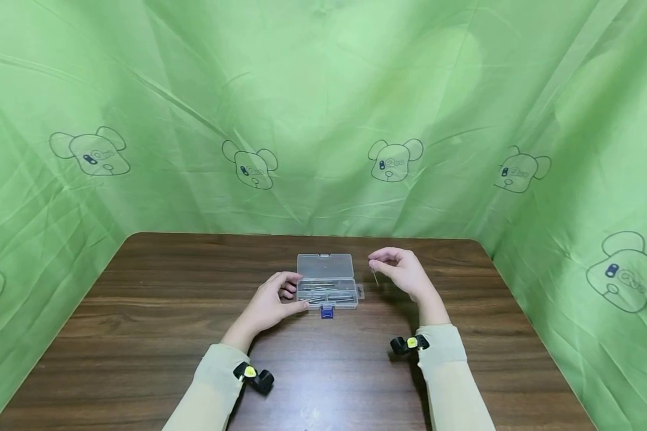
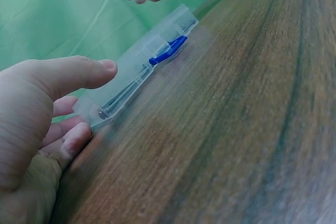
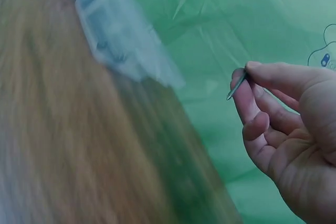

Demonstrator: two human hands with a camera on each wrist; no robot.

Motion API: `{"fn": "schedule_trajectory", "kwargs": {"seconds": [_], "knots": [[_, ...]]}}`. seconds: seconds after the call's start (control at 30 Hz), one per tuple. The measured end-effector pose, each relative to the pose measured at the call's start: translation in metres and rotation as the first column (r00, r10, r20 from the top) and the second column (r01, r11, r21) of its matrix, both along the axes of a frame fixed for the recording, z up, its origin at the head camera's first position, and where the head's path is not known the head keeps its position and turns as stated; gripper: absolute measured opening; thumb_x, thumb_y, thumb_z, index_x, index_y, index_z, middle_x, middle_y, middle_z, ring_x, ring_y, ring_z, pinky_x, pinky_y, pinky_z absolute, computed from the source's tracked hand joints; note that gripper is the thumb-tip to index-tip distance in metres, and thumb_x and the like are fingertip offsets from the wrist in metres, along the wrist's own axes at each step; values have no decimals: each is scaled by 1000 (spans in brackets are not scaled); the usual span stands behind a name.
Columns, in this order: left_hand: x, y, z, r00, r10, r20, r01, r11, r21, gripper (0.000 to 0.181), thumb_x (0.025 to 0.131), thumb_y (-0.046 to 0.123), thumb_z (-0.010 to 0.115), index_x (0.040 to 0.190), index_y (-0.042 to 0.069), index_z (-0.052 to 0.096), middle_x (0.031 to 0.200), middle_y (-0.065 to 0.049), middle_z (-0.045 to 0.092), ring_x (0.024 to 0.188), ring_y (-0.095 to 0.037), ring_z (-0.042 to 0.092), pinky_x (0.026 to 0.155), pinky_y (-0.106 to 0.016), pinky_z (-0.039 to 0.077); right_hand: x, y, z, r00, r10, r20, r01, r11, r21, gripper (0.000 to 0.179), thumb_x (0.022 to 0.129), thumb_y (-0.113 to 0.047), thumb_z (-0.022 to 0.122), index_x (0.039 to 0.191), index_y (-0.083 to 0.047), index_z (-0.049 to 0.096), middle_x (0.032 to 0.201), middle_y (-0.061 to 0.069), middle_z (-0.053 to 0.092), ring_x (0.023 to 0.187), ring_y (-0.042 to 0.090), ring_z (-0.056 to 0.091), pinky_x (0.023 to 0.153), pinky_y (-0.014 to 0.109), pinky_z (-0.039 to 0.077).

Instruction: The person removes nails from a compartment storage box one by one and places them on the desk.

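A clear plastic box (image 1: 356, 294) stands on the table with its lid (image 1: 324, 266) laid back and a blue latch (image 1: 327, 312) at the front. Several thin metal nails (image 1: 315, 298) lie in its compartments. My left hand (image 1: 269, 302) holds the box's left end, thumb at the front corner and fingers along the far side. To the right of the box and raised above the table, my right hand (image 1: 404, 275) pinches a single nail (image 3: 237, 85) between thumb and index finger. In the head view this nail points down.
The brown wooden table (image 1: 140, 323) has its far edge just behind the box. A green cloth (image 1: 323, 120) with printed mouse-like heads hangs around the back and sides. A small clear hanging tab (image 1: 360, 291) sticks out from the box's right end.
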State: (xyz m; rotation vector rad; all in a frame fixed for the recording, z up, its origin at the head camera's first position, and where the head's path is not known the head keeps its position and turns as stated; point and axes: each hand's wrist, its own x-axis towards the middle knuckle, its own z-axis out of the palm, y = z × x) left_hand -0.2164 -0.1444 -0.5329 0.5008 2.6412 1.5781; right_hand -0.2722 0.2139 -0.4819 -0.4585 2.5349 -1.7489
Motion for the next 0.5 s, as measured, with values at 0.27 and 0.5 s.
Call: {"fn": "schedule_trajectory", "kwargs": {"seconds": [0.27, 0.5], "knots": [[0, 1, -1, 1000, 5, -1, -5, 1000, -5, 65, 85, 25, 97, 141, 11, 67, 126, -5, 66, 105, -18, 66, 94, -32, 59, 2, 17, -18, 990, -131, 46, 134, 989, -62, 28, 101, -15, 81, 122, 5, 78, 109, 20, 80, 88, 9, 76, 82, 27, 58], [2, 3, 0, 1000, 7, -16, -7, 1000, -6, 66, 86, 26, 97, 142, 9, 66, 125, -7, 67, 104, -21, 67, 93, -33, 59, 0, 18, -30, 987, -137, 84, 141, 989, -46, 27, 101, -15, 81, 121, 2, 79, 102, 10, 81, 82, 12, 69, 66, 24, 53]]}}
